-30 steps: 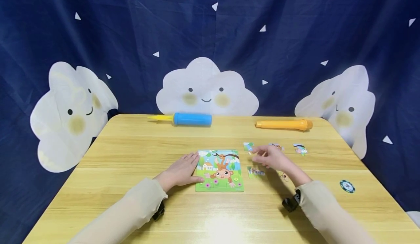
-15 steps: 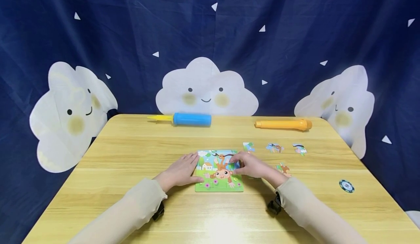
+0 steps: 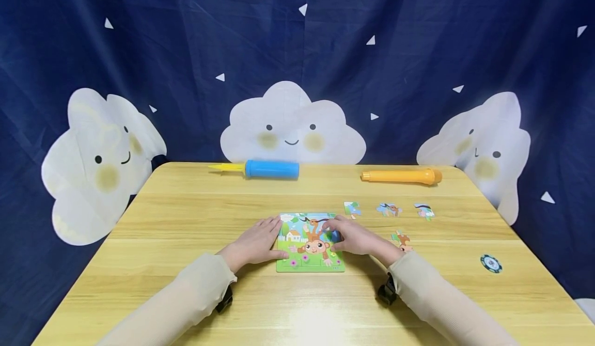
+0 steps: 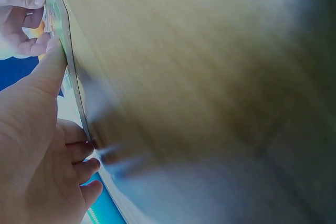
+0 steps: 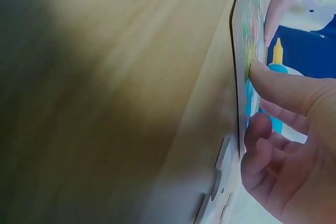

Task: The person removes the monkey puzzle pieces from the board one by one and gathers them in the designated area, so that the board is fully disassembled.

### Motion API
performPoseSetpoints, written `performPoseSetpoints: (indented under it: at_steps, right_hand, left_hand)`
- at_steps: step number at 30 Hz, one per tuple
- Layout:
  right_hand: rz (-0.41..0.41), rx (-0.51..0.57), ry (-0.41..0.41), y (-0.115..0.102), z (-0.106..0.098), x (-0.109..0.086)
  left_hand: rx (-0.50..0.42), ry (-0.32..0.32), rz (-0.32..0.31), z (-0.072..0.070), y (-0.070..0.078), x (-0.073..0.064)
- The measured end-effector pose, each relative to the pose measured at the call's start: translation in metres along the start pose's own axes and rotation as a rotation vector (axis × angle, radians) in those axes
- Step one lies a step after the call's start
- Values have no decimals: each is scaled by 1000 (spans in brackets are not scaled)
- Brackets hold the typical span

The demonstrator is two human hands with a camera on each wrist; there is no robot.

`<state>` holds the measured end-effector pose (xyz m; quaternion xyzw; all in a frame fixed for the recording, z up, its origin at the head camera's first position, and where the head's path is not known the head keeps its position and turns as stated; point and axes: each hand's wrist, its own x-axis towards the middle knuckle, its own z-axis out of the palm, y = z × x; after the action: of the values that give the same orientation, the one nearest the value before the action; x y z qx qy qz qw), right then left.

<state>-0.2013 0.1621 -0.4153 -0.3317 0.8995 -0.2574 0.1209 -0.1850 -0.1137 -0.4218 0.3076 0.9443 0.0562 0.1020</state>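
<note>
A square jigsaw puzzle board (image 3: 302, 245) with a hanging monkey lies flat on the wooden table. My left hand (image 3: 256, 242) rests along its left edge, fingers extended towards the far corner and thumb on the lower left. From the other side, the thumb and forefinger of my right hand (image 3: 355, 236) touch the board's right part, spread apart. The right wrist view shows that hand's (image 5: 294, 124) thumb against the picture and its other fingers bent beside the edge. Loose puzzle pieces (image 5: 214, 177) lie by the board; the nearest is hidden under my right hand in the head view.
Several more puzzle pieces lie to the right, among them a sky piece (image 3: 351, 209), a branch piece (image 3: 424, 210) and a monkey piece (image 3: 403, 241). A poker chip (image 3: 491, 264) is further right. Along the back are a blue balloon pump (image 3: 271, 169) and an orange microphone-shaped stick (image 3: 401, 176).
My right hand has moved left, from above the loose pieces onto the board's right side, and shifted only slightly in the last half second. My left hand has stayed in place.
</note>
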Motion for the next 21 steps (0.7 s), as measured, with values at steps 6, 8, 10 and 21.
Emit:
performPoseSetpoints:
  at_steps: [6,8,10,21]
  right_hand:
    - [25,-9,-14,-2,0,2]
    - [22,-10,-12,-3,0,3]
    - [14,-4,-5,-4,0,3]
    - [1,-30,26,-2,1,6]
  left_hand:
    - [8,-5,-4,1,0,0]
    - [6,0,-1,1,-1,0]
    - [10,0,1,1,-1,0]
    - [17,6,5,1,-2,2]
